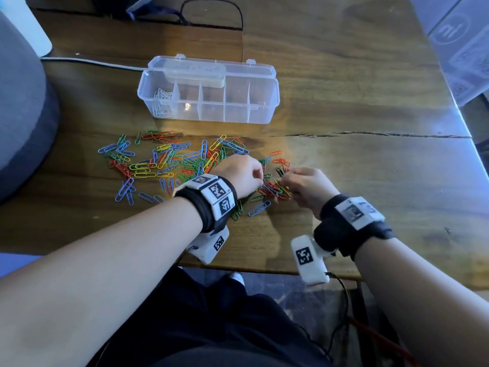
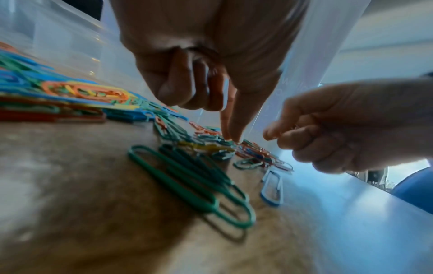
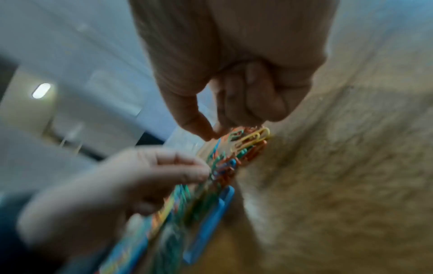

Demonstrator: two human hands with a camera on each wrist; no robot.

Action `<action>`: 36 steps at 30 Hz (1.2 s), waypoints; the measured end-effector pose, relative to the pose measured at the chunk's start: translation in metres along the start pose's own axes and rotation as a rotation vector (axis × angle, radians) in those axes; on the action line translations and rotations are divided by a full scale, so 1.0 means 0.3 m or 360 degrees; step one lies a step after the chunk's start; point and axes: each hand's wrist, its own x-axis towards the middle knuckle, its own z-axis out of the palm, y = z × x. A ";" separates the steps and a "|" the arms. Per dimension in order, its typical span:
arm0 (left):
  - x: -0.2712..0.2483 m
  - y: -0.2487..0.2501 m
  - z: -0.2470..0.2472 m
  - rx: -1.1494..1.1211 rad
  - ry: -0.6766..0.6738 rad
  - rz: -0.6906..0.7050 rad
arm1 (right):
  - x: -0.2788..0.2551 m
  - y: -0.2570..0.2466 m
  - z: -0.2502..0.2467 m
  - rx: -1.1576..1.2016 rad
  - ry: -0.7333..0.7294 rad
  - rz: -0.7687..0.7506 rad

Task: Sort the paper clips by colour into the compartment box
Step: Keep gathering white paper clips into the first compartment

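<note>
Left hand: thumb and forefinger pinch into the paper clips.
Right hand: curled, possibly holding clips; cannot tell.
Compartment box: far, open.

Box sits on the table, far side, lid hinged back behind it. 5 compartments in a row; a batch of clips in the leftmost one. Loose clip pile on the table in front of the box, spreading left. Both hands at the pile's right end: left hand left of right hand, close together.
</note>
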 end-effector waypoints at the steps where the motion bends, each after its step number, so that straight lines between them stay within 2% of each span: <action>1: 0.004 0.000 0.005 0.0031 0.0017 -0.0006 | 0.004 0.000 0.016 -0.0400 0.0101 -0.0122; 3: 0.012 -0.002 0.009 0.0071 0.0029 -0.0038 | 0.008 -0.006 0.038 -0.0953 0.0221 -0.0207; 6: 0.020 -0.008 0.001 0.0106 -0.0029 -0.0077 | 0.008 -0.012 0.023 -0.1076 0.0261 -0.0223; 10: 0.028 -0.016 -0.009 0.0094 -0.0093 -0.0076 | 0.006 -0.011 -0.017 -0.0921 0.0219 -0.0301; 17: 0.005 0.036 0.014 0.0173 -0.0033 0.0094 | -0.002 -0.010 -0.016 -0.0920 0.0266 -0.0314; 21: 0.030 0.060 0.013 0.0407 -0.0210 0.0130 | 0.004 -0.025 -0.036 -0.0667 0.0372 -0.0236; 26: 0.045 0.063 -0.008 0.0396 -0.0439 0.0048 | -0.029 -0.058 -0.086 -0.0107 0.0142 0.0028; 28: 0.034 0.043 -0.035 0.0156 -0.0415 -0.0002 | -0.039 -0.065 -0.094 0.0174 0.0042 0.0138; 29: 0.023 0.026 -0.048 -0.0100 -0.0374 -0.0063 | -0.040 -0.067 -0.094 0.0343 -0.0010 0.0209; 33: -0.052 -0.072 -0.100 -0.1798 -0.0109 -0.0435 | -0.046 -0.098 -0.070 0.0984 -0.0272 0.0534; 34: -0.071 -0.104 -0.118 -0.2041 -0.0016 -0.0488 | -0.045 -0.112 -0.062 0.1062 -0.0341 0.0578; 36: -0.095 -0.167 -0.155 -0.2267 0.0138 -0.0508 | -0.029 -0.145 -0.041 0.1133 -0.0456 0.0600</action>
